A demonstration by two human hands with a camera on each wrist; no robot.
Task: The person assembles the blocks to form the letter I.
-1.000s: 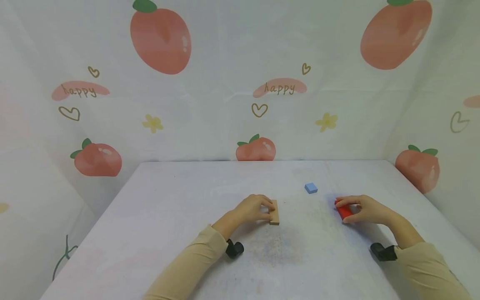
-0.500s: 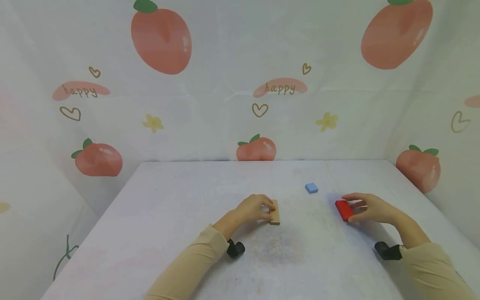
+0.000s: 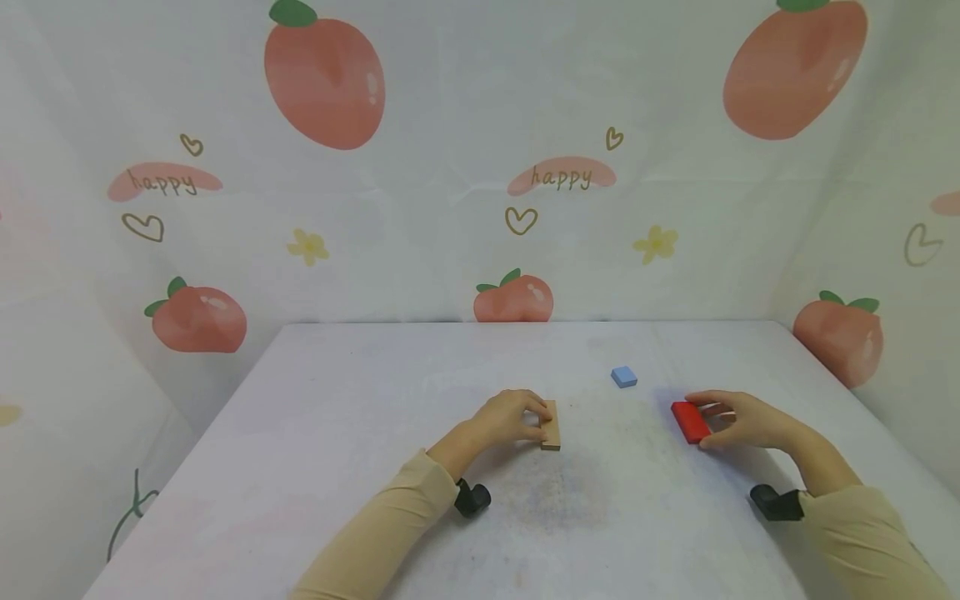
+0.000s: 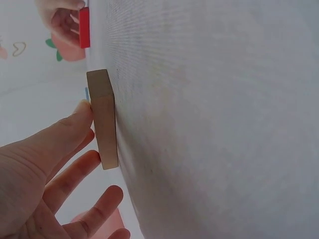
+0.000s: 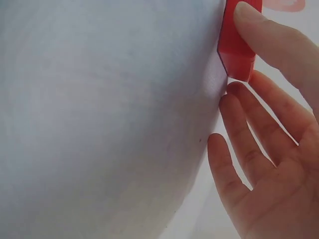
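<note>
Head view: red block point(image 3: 689, 423), long axis eleven-to-five, lies at nine o'clock from slack-fingered right hand point(image 3: 753, 422); relaxed left hand point(image 3: 507, 418) touches wooden block point(image 3: 552, 426), three o'clock.

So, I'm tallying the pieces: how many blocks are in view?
3: a wooden block at the left hand, a red block at the right hand, and a blue block farther back on the table. Others could hide behind the hands.

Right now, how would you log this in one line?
left hand: touching wooden block; right hand: touching red block; blue block: untouched, farther back
</note>
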